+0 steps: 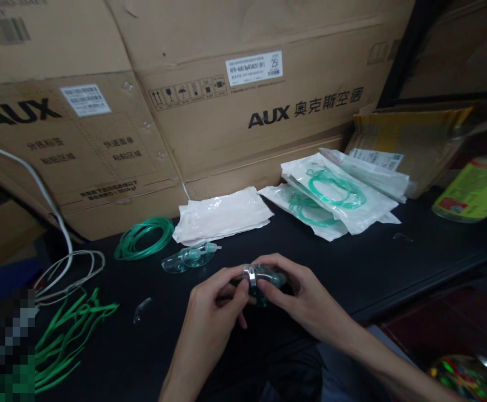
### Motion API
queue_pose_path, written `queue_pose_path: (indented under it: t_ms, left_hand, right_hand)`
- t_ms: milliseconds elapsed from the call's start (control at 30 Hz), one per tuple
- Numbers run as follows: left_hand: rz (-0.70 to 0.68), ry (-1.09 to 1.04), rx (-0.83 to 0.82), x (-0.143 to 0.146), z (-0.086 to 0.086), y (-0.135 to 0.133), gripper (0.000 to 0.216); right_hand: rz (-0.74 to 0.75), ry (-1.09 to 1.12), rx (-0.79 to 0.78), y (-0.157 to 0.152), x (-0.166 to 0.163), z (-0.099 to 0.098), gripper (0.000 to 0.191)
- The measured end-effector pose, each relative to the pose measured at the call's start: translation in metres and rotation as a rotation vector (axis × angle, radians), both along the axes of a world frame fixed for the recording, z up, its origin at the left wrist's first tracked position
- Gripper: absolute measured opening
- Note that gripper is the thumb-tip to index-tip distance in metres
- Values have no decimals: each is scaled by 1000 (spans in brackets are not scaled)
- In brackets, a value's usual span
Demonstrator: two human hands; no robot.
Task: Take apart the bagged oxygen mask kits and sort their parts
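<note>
Between my two hands is a clear green-tinted oxygen mask [264,273], held just above the table's near edge. A shiny metal nose strip [252,276] crosses its surface. My left hand [222,298] pinches the mask by the strip, thumb on top. From the other side my right hand [291,279] wraps around it, its thumb also close to the strip. My fingers hide part of the mask. A second clear mask [191,257] lies on the table beyond my left hand, beside a coil of green tubing [145,237].
White pouches [224,215] lie behind the masks. Sealed packs [335,192] with green tubing sit to their right. Large cardboard boxes [210,139] form a wall behind. Green straps [71,335], a white cable [55,206] and a clear plastic piece [142,309] are at left; a yellow-labelled bottle [473,187] stands right.
</note>
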State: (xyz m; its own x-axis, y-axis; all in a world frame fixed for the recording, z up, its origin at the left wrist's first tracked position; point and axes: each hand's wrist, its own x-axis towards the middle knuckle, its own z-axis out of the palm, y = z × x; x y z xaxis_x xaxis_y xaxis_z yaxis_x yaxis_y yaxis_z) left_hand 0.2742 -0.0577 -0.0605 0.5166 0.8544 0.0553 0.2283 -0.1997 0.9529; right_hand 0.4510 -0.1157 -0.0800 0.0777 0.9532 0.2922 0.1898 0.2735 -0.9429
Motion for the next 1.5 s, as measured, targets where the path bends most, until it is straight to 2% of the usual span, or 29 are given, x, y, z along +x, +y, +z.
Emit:
queue_pose_path:
  t_ms: [333, 633, 767, 1000, 1500]
  left_hand:
    - [-45, -45, 13, 5, 2, 0, 23]
    - [165, 7, 64, 5, 2, -2, 25]
    - [106, 69, 152, 6, 5, -5, 26]
    - [31, 117, 210, 5, 0, -6, 21]
    - [30, 120, 215, 5, -5, -8, 20]
  right_hand:
    - [-10, 10, -26, -1, 0, 3, 11]
    - [-57, -6, -3, -1, 0, 3, 11]
    - [-92, -17, -1, 0, 1, 2, 13]
    - [-106, -20, 11, 0, 1, 0, 12]
    - [-75, -10, 26, 0, 2, 1, 13]
